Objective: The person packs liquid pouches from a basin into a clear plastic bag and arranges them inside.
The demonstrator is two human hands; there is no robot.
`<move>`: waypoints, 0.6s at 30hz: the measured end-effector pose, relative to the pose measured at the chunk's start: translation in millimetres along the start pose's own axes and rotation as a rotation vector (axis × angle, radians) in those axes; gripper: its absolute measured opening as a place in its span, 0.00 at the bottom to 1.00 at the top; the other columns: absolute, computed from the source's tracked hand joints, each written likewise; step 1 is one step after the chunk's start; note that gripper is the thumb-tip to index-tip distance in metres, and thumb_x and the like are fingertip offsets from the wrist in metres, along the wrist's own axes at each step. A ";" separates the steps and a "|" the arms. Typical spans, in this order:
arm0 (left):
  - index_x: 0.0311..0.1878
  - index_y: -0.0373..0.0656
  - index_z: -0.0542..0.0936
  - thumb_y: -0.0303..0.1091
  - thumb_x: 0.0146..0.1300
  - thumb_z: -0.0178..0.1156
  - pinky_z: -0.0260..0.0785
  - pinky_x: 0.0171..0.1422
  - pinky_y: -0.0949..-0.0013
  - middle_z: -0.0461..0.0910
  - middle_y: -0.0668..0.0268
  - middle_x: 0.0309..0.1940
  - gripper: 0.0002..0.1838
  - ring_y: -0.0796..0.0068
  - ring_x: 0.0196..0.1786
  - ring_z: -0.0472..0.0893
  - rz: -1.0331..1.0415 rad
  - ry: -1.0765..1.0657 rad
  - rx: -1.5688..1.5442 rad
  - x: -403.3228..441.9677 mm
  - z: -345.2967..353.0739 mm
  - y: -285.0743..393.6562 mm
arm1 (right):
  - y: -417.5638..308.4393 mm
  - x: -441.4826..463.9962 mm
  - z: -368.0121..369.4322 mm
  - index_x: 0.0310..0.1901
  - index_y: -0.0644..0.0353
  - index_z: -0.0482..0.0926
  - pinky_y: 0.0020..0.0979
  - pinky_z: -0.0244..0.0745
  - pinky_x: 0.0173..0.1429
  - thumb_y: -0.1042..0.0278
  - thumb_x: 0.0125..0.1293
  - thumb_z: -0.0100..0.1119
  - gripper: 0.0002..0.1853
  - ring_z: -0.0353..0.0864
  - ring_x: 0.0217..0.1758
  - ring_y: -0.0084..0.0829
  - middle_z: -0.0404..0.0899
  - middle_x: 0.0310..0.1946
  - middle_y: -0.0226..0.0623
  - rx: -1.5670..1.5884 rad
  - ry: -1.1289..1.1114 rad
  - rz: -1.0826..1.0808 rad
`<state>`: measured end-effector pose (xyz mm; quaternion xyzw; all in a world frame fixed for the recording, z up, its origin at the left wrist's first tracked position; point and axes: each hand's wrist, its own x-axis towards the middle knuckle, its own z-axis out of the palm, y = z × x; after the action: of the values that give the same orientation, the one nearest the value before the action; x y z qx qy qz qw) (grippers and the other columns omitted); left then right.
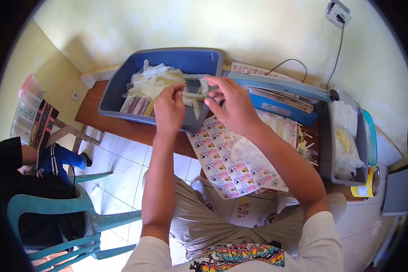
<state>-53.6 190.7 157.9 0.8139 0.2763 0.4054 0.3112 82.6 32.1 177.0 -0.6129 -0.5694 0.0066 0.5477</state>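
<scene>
Both of my hands are raised over the front of a blue-grey plastic tub (161,52). My left hand (169,109) is closed, its thumb and fingertips pressed together; anything between them is too small to make out. My right hand (231,103) is curled, with a small pale roll in clear plastic (204,87) at its fingertips, apparently gripped. Below, more pale wrapped rolls (196,109) lie in the tub's right side. A heap of whitish plastic packets (156,80) fills the left side, with brownish-purple packets (137,105) under it.
Printed label sheets (222,163) and clear plastic bags (254,149) lie on the bench, below a blue long-arm sealer (276,84). A grey bin (337,165) of bags and a yellow can (371,181) stand right. At left, a person (36,195) sits on a green chair (54,199).
</scene>
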 end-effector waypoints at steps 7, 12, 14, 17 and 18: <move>0.55 0.37 0.89 0.27 0.74 0.57 0.80 0.63 0.49 0.91 0.47 0.49 0.15 0.44 0.56 0.89 -0.162 -0.062 0.297 47.3 -11.9 -91.5 | 85.5 80.1 106.0 0.60 0.63 0.85 0.45 0.87 0.60 0.70 0.65 0.76 0.22 0.90 0.54 0.52 0.88 0.54 0.55 -0.375 -0.338 0.010; 0.58 0.44 0.90 0.35 0.72 0.63 0.78 0.68 0.50 0.91 0.48 0.53 0.16 0.46 0.59 0.88 -0.357 -0.185 0.408 45.9 -11.1 -107.5 | 109.8 109.7 145.4 0.57 0.60 0.88 0.48 0.84 0.64 0.65 0.64 0.78 0.20 0.89 0.59 0.54 0.88 0.54 0.58 -0.556 -0.692 0.219; 0.58 0.45 0.91 0.38 0.72 0.64 0.78 0.69 0.49 0.90 0.48 0.54 0.16 0.45 0.60 0.88 -0.467 -0.212 0.472 44.3 -14.8 -84.2 | 129.1 111.3 160.8 0.56 0.60 0.88 0.48 0.84 0.65 0.65 0.64 0.78 0.20 0.89 0.61 0.53 0.88 0.55 0.58 -0.609 -0.801 0.260; 0.58 0.49 0.91 0.43 0.72 0.65 0.77 0.69 0.46 0.89 0.47 0.57 0.17 0.43 0.64 0.86 -0.590 -0.256 0.533 45.9 -16.7 -76.9 | 154.1 106.7 178.8 0.57 0.60 0.88 0.48 0.85 0.65 0.62 0.63 0.80 0.23 0.89 0.61 0.53 0.89 0.54 0.57 -0.717 -0.953 0.263; 0.58 0.49 0.91 0.43 0.73 0.65 0.77 0.69 0.46 0.89 0.48 0.57 0.17 0.43 0.64 0.86 -0.584 -0.264 0.529 45.7 -16.0 -75.5 | 149.1 106.8 178.7 0.57 0.61 0.87 0.48 0.85 0.65 0.61 0.62 0.81 0.24 0.88 0.62 0.54 0.89 0.54 0.58 -0.736 -0.966 0.291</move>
<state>-58.1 276.7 132.7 0.7983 0.5479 0.1072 0.2260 110.3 263.1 70.0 -0.7604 -0.6287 0.1610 -0.0253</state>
